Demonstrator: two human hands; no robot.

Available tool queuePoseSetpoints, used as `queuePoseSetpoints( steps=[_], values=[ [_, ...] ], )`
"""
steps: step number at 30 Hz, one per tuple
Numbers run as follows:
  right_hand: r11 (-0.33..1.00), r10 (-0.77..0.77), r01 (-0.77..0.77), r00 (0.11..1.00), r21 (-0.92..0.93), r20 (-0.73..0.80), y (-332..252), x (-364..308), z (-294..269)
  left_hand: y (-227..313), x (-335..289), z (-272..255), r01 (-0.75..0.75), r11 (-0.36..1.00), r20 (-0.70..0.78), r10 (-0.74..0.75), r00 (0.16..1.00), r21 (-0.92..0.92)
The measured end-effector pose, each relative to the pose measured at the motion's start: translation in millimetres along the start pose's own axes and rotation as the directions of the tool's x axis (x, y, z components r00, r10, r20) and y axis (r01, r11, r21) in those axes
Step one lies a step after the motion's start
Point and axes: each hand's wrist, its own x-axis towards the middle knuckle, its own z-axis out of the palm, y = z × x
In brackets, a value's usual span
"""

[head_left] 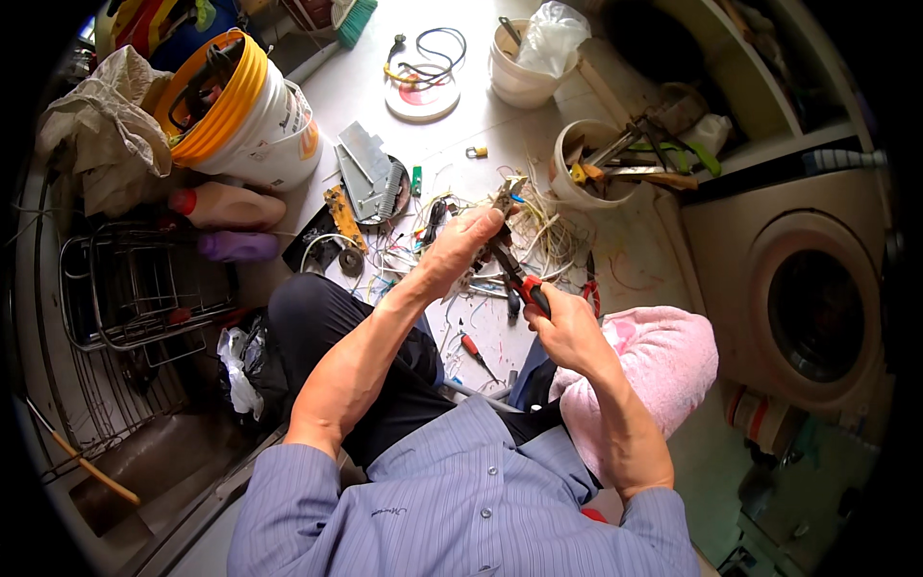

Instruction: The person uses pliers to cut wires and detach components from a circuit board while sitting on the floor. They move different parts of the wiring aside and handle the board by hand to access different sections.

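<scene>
Above the littered floor, my left hand (456, 248) is closed round a small metal part (510, 195) with brassy and grey pieces; its exact kind does not show. Red-and-black-handled pliers (527, 286) are gripped in my right hand (571, 334). Their jaws reach up to the part beside my left fingers, but whether they bite on it is hard to see. Beneath both hands spreads a tangle of cut wires (550, 240). Nearer my legs lies a red-handled screwdriver (476, 354). A second red-handled tool (590, 291) is partly hidden behind my right hand.
A yellow-rimmed bucket (252, 144) stands far left, near plastic bottles (236, 210). Metal housings (370, 178) and a brass padlock (477, 152) lie ahead. At right are a tool bucket (569, 183) and a washing machine (769, 288). A pink towel (663, 356) covers my right knee.
</scene>
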Motion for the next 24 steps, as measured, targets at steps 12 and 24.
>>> queuePoseSetpoints(
  steps=[12,24],
  values=[
    [0.980,0.043,-0.067,0.990,0.186,0.132,17.7,-1.3,11.7,-2.6,-1.8,-11.1,-0.044,0.950,0.096,0.015,0.995,0.311],
    [0.069,-0.279,-0.635,0.728,0.769,0.626,0.9,-35.1,29.1,-0.1,-6.6,-0.6,0.245,0.778,0.496,0.097,0.863,-0.579]
  ],
)
